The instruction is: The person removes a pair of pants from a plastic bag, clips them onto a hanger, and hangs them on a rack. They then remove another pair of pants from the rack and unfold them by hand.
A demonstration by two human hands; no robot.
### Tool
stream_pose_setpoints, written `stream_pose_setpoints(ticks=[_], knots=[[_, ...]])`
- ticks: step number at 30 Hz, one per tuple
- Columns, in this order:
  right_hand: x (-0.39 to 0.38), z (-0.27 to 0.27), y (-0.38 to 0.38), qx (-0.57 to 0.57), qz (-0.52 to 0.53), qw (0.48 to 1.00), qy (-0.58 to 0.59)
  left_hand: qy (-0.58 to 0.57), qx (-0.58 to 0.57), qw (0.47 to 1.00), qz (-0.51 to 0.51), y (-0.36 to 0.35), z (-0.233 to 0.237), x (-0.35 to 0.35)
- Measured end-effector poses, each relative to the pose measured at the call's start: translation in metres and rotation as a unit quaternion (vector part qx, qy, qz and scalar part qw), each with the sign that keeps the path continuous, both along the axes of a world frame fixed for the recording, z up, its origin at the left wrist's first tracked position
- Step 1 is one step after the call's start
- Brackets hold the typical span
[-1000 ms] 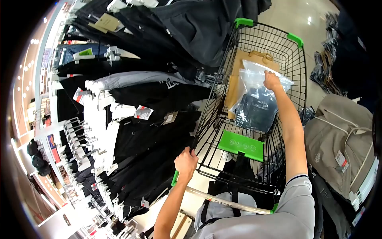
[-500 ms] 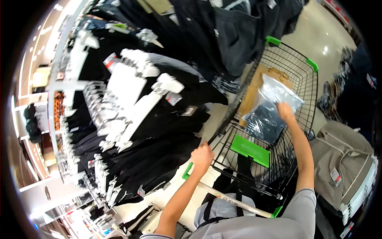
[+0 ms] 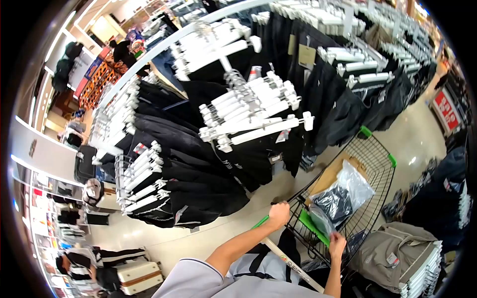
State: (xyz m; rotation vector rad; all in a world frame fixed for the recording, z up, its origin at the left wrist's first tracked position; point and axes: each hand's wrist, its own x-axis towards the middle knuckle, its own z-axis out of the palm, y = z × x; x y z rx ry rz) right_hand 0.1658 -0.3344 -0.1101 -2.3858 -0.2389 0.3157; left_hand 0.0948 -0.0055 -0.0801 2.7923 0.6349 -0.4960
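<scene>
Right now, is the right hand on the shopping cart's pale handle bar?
No, the right hand is at the edge of the clear plastic packaging in the shopping cart, apart from the pale handle bar.

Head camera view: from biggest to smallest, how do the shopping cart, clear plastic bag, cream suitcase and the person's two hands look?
1. Shopping cart
2. Clear plastic bag
3. Cream suitcase
4. Left hand and right hand: too alike to rank

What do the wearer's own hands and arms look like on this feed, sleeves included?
The left hand and right hand are bare, with no gloves, and no watch shows at either wrist. The left sleeve is short and light grey, with a thin dark line along its hem. The right sleeve's hem is out of view.
</scene>
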Motion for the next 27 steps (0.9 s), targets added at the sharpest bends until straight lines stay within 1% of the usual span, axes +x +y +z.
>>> stream_pose_setpoints(ticks=[1,2,3,4,5,6,7,8,9,11,12,13,14,15,16,17,18,19,20,21,22,23,24,25,26,27], knots=[[-0.007,0.016,0.003,0.014,-0.022,0.999,-0.022,-0.021,-0.001,1.0,0.001,-0.005,-0.005,-0.004],[-0.008,0.032,0.006,0.013,-0.017,0.999,-0.035,-0.034,-0.001,0.999,0.005,-0.009,-0.01,-0.005],[-0.011,0.053,0.01,0.037,-0.054,0.997,-0.037,-0.028,-0.016,0.999,0.008,-0.013,-0.017,-0.009],[-0.016,0.076,0.012,0.06,-0.095,0.993,-0.039,-0.021,-0.033,0.999,0.006,-0.018,-0.015,-0.012],[-0.019,0.101,0.013,0.066,-0.111,0.991,-0.043,-0.03,-0.038,0.999,-0.002,-0.021,-0.014,-0.015],[-0.025,0.121,0.014,0.095,-0.135,0.985,-0.049,-0.022,-0.05,0.999,-0.003,-0.024,-0.009,-0.015],[-0.031,0.136,0.012,0.124,-0.158,0.978,-0.056,-0.014,-0.062,0.998,-0.005,-0.027,-0.007,-0.014],[-0.038,0.141,0.006,0.181,-0.174,0.966,-0.059,-0.014,-0.063,0.998,-0.004,-0.027,-0.006,-0.011],[-0.048,0.152,0.003,0.179,-0.182,0.964,-0.071,-0.004,-0.076,0.997,-0.02,-0.025,0.003,-0.009],[-0.07,0.18,0.005,0.284,-0.194,0.933,-0.107,-0.041,-0.049,0.998,-0.012,-0.024,-0.012,-0.001],[-0.082,0.19,0.004,0.323,-0.208,0.917,-0.106,-0.052,-0.05,0.997,-0.014,-0.023,-0.016,0.002],[-0.093,0.205,0.005,0.32,-0.208,0.917,-0.113,-0.062,-0.051,0.997,-0.014,-0.02,-0.02,0.007],[-0.104,0.222,0.007,0.348,-0.233,0.902,-0.102,-0.072,-0.079,0.994,-0.006,-0.016,-0.023,0.011],[-0.112,0.236,0.008,0.377,-0.255,0.886,-0.092,-0.077,-0.082,0.994,-0.006,-0.019,-0.023,0.01],[-0.117,0.242,0.006,0.391,-0.274,0.874,-0.09,-0.127,-0.024,0.992,-0.004,-0.021,-0.02,0.013],[-0.119,0.241,-0.003,0.411,-0.261,0.869,-0.084,-0.173,0.035,0.984,0.004,-0.018,-0.018,0.013],[-0.12,0.24,-0.006,0.427,-0.257,0.863,-0.086,-0.25,0.069,0.965,-0.034,-0.017,-0.005,0.004],[-0.118,0.238,-0.003,0.445,-0.251,0.856,-0.085,-0.306,-0.016,0.952,-0.007,-0.023,0.01,-0.008],[-0.118,0.24,0.0,0.463,-0.224,0.855,-0.068,-0.369,-0.141,0.918,0.008,-0.028,0.014,-0.017],[-0.114,0.234,0.001,0.487,-0.208,0.847,-0.05,-0.418,-0.171,0.892,0.006,-0.035,0.029,-0.028],[-0.109,0.227,0.009,0.498,-0.205,0.841,-0.043,-0.456,-0.288,0.842,0.024,-0.044,0.034,-0.033],[-0.103,0.22,0.017,0.508,-0.203,0.836,-0.037,-0.442,-0.404,0.799,0.06,-0.057,0.051,-0.042],[-0.097,0.214,0.024,0.487,-0.199,0.85,-0.022,-0.383,-0.453,0.804,0.042,-0.059,0.083,-0.054],[-0.09,0.207,0.032,0.466,-0.193,0.863,-0.009,-0.35,-0.498,0.793,0.036,-0.067,0.101,-0.063],[-0.084,0.198,0.048,0.47,-0.188,0.862,-0.026,-0.334,-0.531,0.778,0.038,-0.074,0.119,-0.072],[-0.076,0.187,0.058,0.458,-0.171,0.872,-0.024,-0.319,-0.565,0.76,0.04,-0.08,0.131,-0.076]])
